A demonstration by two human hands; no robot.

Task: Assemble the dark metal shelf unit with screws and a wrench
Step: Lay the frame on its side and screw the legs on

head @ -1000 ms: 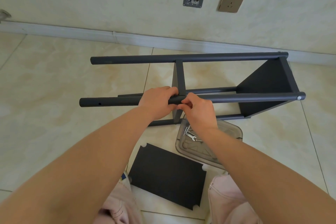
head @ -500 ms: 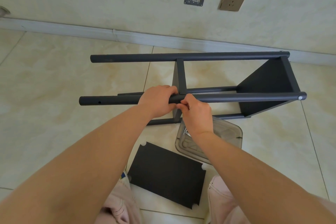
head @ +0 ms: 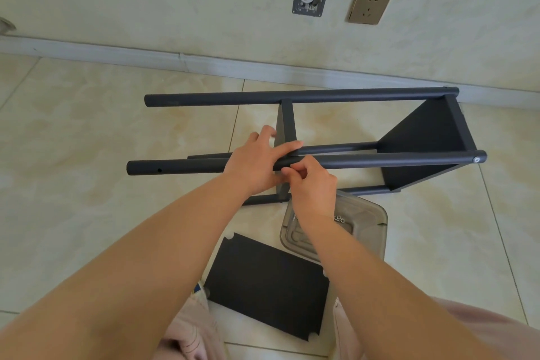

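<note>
The dark metal shelf unit (head: 380,159) lies on its side on the tiled floor, with four poles, an end shelf (head: 423,137) and a middle shelf (head: 287,123) fixed between them. My left hand (head: 257,161) rests over the near upper pole beside the middle shelf, its fingers stretched across the pole. My right hand (head: 312,184) sits just right of it, fingertips curled and pinching a small part, seemingly a screw, against the pole's near side; the part itself is hidden. A screw head (head: 477,159) shows at that pole's right end.
A loose dark shelf panel (head: 268,283) lies on the floor between my knees. A clear plastic box (head: 368,222) with small hardware sits under my right forearm. The wall with a socket (head: 369,5) and a skirting board runs close behind the unit.
My left hand has loosened from its wrap around the pole and its fingers now lie stretched over it. My right hand's fingertips have shifted slightly at the joint. The unit has not moved.
</note>
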